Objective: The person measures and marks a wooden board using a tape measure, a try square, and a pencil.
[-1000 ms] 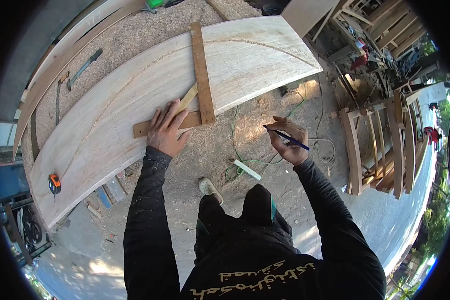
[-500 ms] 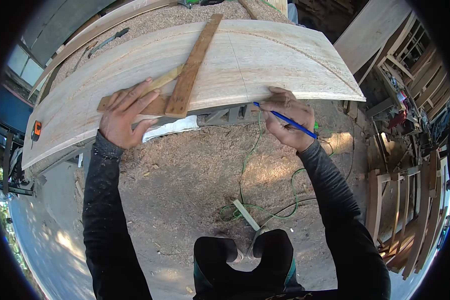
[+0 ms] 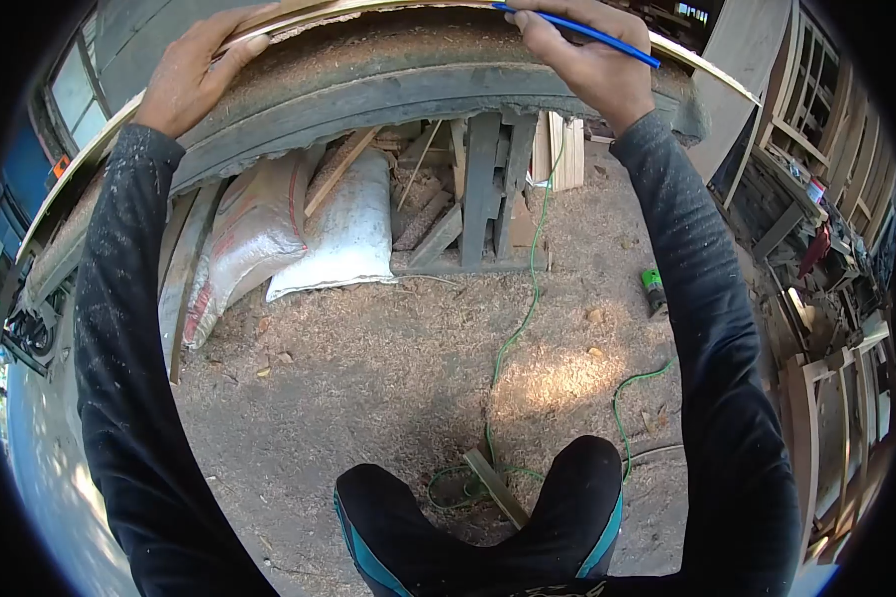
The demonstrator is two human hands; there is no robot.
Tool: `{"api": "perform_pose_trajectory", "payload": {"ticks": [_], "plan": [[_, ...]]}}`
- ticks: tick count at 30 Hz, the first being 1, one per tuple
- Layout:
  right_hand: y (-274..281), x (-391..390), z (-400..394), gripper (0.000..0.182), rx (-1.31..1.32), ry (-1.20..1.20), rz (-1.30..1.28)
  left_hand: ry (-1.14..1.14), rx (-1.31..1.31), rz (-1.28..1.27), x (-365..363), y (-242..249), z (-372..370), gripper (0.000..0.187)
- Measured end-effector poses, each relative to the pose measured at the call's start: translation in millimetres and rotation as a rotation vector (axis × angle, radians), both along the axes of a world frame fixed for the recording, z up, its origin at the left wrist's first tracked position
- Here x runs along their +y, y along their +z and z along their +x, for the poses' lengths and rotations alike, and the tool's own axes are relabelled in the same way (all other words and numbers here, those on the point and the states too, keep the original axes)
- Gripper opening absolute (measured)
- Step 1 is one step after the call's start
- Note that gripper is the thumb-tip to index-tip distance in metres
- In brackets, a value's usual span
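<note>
Near the top of the view, the wooden board (image 3: 408, 6) is seen almost edge-on. My left hand (image 3: 191, 75) is closed over its near edge on the left, thumb underneath and fingers on top. Whether the wooden square is also under those fingers is hidden. My right hand (image 3: 597, 60) pinches a blue pen (image 3: 607, 40), its tip at the board's edge to the right of centre. A grey, dusty support beam (image 3: 388, 104) runs beneath the board. An orange tape measure (image 3: 62, 165) shows at the board's left end.
Under the bench lie a reddish-printed sack (image 3: 254, 224), a white sack (image 3: 343, 224) and wood offcuts (image 3: 438, 234). A green cord (image 3: 513, 338), a stick (image 3: 496, 488) and a green-and-black object (image 3: 654, 292) are on the sawdust-covered ground. Wooden frames (image 3: 836, 428) stand at right.
My view has tipped lower and closer, so the board's top and the square have left sight. Both hands appear higher in view; the pen stays in my right hand at the edge.
</note>
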State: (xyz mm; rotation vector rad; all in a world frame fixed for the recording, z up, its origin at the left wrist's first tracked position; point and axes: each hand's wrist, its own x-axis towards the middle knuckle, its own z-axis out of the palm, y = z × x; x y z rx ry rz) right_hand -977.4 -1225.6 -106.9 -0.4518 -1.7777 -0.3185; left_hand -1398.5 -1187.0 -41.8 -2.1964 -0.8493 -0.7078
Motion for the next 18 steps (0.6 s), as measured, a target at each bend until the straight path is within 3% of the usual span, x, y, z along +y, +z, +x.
{"api": "perform_pose_trajectory", "payload": {"ticks": [18], "plan": [[-8,5,-4,0.016,0.031,0.009,0.046,0.008,-0.09,0.028,10,-8,-6,0.048]]}}
